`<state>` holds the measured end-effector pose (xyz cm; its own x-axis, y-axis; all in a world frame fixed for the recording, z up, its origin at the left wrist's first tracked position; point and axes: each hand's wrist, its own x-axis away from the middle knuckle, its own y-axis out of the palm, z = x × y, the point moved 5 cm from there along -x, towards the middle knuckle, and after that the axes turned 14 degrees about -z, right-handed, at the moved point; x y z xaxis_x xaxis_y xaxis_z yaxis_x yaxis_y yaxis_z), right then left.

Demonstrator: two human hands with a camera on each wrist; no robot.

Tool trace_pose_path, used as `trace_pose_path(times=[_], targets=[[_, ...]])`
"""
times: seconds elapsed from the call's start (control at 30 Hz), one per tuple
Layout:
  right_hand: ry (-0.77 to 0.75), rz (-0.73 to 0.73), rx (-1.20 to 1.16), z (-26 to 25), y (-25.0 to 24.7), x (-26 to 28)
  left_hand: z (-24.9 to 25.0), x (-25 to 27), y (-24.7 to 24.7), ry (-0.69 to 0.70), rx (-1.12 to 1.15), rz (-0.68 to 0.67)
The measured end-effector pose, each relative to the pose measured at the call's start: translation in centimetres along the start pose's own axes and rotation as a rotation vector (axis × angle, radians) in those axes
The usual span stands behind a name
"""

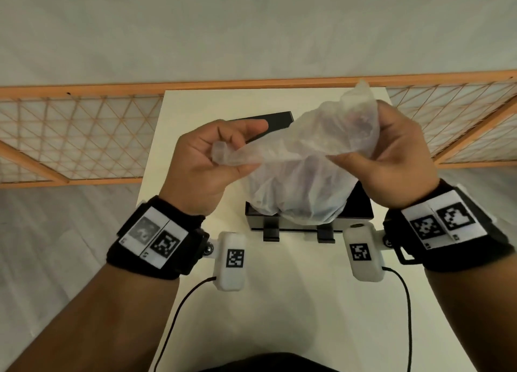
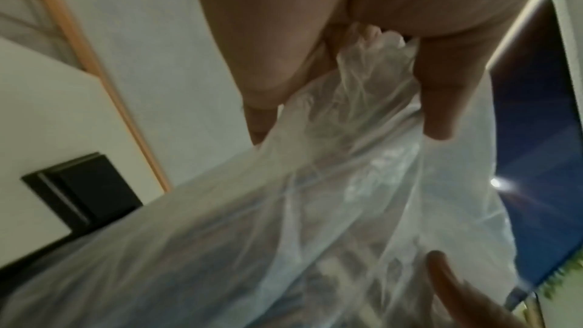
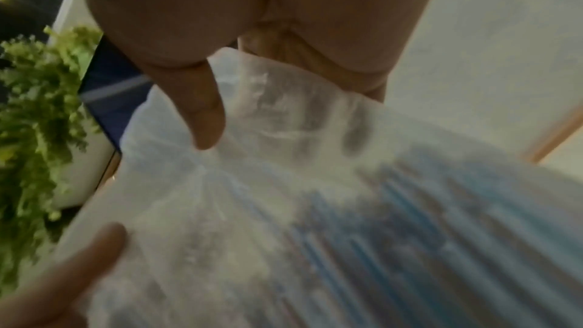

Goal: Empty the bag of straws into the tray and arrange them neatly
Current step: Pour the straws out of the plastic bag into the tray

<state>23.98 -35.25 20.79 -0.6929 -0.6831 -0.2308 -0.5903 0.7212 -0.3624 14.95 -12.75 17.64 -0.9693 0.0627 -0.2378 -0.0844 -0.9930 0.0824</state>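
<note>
Bag (image 1: 302, 181) of straws (image 3: 362, 246): over black tray (image 1: 361, 203) on desk (image 1: 279, 301); pinched at top by left hand (image 1: 204, 161) and right hand (image 1: 391, 159).

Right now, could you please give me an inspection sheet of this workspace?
Surface: white table, mostly bare near the person.
Job's things: translucent bag sags into the black tray; blue straws show blurred inside it.
Clutter: a flat black thing lies beyond the tray.
Grips: left hand pinches one end of the bag; right hand holds the other.
Cables: black cables run from the wrist cameras.
Surroundings: wooden lattice screen, green plant.
</note>
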Motion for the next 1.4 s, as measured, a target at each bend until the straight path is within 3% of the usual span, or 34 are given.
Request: trace_pose_path(times=[0.17, 0.33, 0.53, 0.73, 0.83, 0.93, 1.0, 1.03, 1.13, 1.3, 1.4], targets=[[0.036, 0.057, 0.033, -0.5, 0.4, -0.4, -0.8, 0.0, 0.5, -0.075, -0.051, 0.024], [0.013, 0.065, -0.052, -1.1, 0.9, -1.3, -2.4, 0.3, 1.2, -0.191, 0.168, 0.016], [-0.018, -0.077, -0.147, -1.9, 4.2, -2.9, -4.4, 0.3, 3.5, -0.293, 0.053, -0.197], [0.017, -0.180, -0.195, -2.7, 7.2, -3.8, -5.8, 1.6, 3.3, -0.495, 0.046, -0.044], [0.024, -0.106, -0.053, -1.8, 4.4, -3.0, -4.7, 1.2, 3.0, -0.387, 0.110, -0.053], [0.278, -0.048, 0.041, 1.8, 1.6, -0.4, -4.4, 1.4, 2.4, -0.324, 0.159, -0.054], [0.473, -0.158, 0.055, 4.4, 2.8, 1.2, -4.9, 1.4, 1.8, -0.304, 0.172, 0.007], [0.498, -0.234, 0.027, 5.0, 4.2, 1.6, -5.2, 1.4, 1.8, -0.307, 0.190, 0.019], [0.379, -0.332, -0.074, 5.0, 8.3, 1.2, -6.1, 1.1, 3.2, -0.378, 0.281, -0.003], [0.358, -0.170, 0.092, 3.6, 10.0, 0.6, -6.4, 0.5, 3.6, -0.363, 0.361, 0.044], [0.327, -0.164, 0.060, 3.3, 9.9, 0.4, -6.7, 0.9, 3.1, -0.354, 0.355, 0.038]])
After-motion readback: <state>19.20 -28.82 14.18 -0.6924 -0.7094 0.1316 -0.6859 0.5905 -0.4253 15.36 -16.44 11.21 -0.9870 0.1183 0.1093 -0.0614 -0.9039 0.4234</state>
